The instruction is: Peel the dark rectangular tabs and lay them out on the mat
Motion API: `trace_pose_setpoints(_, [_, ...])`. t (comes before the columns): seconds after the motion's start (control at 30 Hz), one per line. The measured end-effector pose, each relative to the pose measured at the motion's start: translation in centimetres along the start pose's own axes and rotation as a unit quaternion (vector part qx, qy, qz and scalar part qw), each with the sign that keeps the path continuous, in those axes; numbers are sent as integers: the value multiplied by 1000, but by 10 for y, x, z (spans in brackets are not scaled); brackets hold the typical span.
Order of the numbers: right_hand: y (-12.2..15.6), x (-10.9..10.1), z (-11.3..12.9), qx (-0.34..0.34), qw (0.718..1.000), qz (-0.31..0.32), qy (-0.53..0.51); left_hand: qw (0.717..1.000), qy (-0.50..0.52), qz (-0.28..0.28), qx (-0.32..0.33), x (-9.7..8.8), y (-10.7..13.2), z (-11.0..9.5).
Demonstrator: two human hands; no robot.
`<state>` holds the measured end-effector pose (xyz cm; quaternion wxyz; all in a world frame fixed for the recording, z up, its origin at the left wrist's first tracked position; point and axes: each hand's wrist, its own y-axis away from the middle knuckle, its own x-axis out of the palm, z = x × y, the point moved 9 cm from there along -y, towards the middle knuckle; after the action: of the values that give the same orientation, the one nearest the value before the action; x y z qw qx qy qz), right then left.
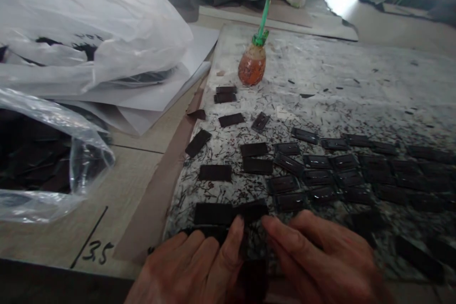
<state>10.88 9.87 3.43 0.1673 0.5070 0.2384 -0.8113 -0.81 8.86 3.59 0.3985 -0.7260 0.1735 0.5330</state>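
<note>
A: Surface (pixel 123 175): wood-toned, with black handwriting near the front edge; on top, a pale, scuffed board (pixel 356 71) littered with dark shreds. Further contents?

B: One bulb-shaped bottle (pixel 251 64), amber, with a green nozzle, standing toward the back of the board. One clear bag (pixel 87 159) of dark pieces, left. Rows of glossy dark rectangles (pixel 317 178), centre to right. One matt rectangle (pixel 214 172), lying apart, left of those rows.

A: Main item and location?

B: One dark strip (pixel 252 211), small and flat, on the near part of the board, right beside another matt piece (pixel 213 213); touching or overlapping, cannot tell.

A: Expected handling?

B: Judged light, thin and probably flexible; unlikely to shatter, perhaps apt to crease or skid under pressure. Best taken by opposite edges or corners, broad face left free.

A: Left grip (pixel 188 266)?

B: Index finger extended, tip at the near edge of the strip; remaining fingers curled over something dark. Firm hold: cannot tell.

A: Right grip (pixel 320 256)?

B: Thumb and forefinger drawn close together, tips at the near right corner of the strip. Actual pinch: cannot tell, undersides hidden.
</note>
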Motion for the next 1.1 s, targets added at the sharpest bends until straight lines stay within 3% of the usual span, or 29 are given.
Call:
trace_pose_setpoints(0.23, [0,8,3,-37,997,5,63,1000,-2,-9,12,-2,0,-2])
trace_pose_setpoints(0.6, [0,-7,8,-32,992,-82,86,1000,-10,-1,-1,-2,-1,-1])
trace_pose_setpoints(0.73, [-1,-8,17,-64,988,-97,96,1000,-6,21,-10,1,1,-1])
trace_pose_setpoints(1.1, [-1,0,15,-24,992,-89,89,999,18,18,-25,-2,1,2])
